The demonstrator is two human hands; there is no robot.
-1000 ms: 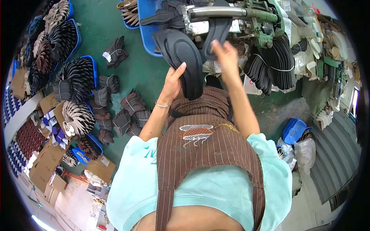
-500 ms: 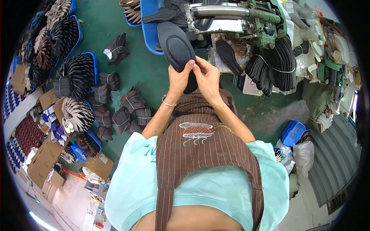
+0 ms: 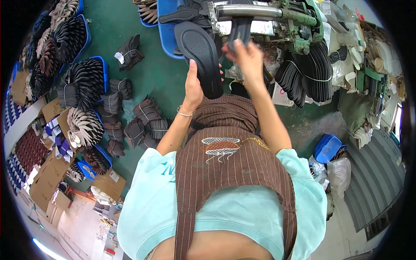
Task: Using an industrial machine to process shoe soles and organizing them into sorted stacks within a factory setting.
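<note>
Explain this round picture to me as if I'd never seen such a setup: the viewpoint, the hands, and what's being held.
There is no robot here. A person wears a fisheye camera on the head, pointing down, so straight edges bend near the rim. Below is their striped apron. The left hand holds a black insole. The right hand, blurred, appears to touch a second insole by the metal roller of a green machine. A blue tub holds more insoles. Tied dark bundles lie on the green floor.
</note>
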